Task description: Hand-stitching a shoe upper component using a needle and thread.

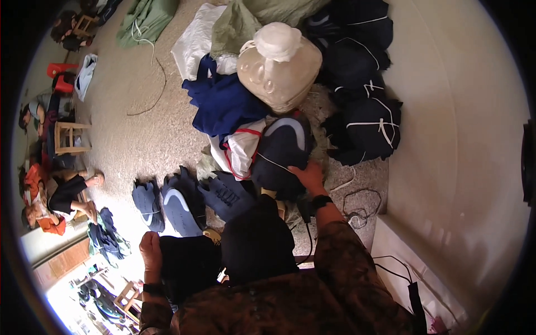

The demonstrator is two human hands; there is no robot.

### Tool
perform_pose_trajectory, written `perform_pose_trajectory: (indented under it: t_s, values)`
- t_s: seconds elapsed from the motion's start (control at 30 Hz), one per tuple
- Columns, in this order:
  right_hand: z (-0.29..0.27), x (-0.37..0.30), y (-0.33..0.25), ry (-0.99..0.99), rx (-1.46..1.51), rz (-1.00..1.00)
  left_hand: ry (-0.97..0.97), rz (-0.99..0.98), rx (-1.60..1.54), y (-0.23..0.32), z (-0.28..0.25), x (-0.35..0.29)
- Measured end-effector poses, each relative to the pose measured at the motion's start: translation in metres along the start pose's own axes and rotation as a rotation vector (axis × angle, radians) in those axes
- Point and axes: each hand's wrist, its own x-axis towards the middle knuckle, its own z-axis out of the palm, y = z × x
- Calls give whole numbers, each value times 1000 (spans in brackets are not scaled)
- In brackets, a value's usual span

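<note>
My right hand point(309, 177) grips the near right edge of a dark bundle of cut cloth pieces point(276, 151), with its thumb on top. A pale curved band marks the bundle's far end, and a white string crosses it. My left hand point(150, 248) is curled closed beside my left knee; what it holds, if anything, is hidden. Near my feet lie three more stacks: a small tied blue one point(147, 204), a blue one with a pale curved band point(183, 206) and a dark one with markings point(228, 195).
Beyond the bundle stand a large cloudy plastic jug point(285, 72) and crumpled blue cloth point(226, 103). Tied dark bundles point(365, 125) line the wall at right. A green sack point(146, 22) lies far left. People sit along the left, near a wooden stool point(71, 138). Cables run at right.
</note>
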Motion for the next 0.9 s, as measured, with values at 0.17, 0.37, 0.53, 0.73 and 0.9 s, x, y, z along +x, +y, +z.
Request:
perform_pose_trajectory:
  t_s: [0.17, 0.37, 0.53, 0.73, 0.9]
  values:
    - [-8, -20, -27, 250, -294, -169, 18, 34, 14, -1, 2, -1]
    - [-7, -26, -29, 499, -502, -359, 20, 73, 4, 1, 2, 3]
    - [4, -6, -9, 319, -166, -470, -3, 44, 3, 1, 2, 3]
    - [-2, 14, 8, 193, 14, -124, 18, 43, 21, -1, 2, 2]
    - [3, 11, 10, 191, 241, -38, 7, 21, 25, -5, 0, 2]
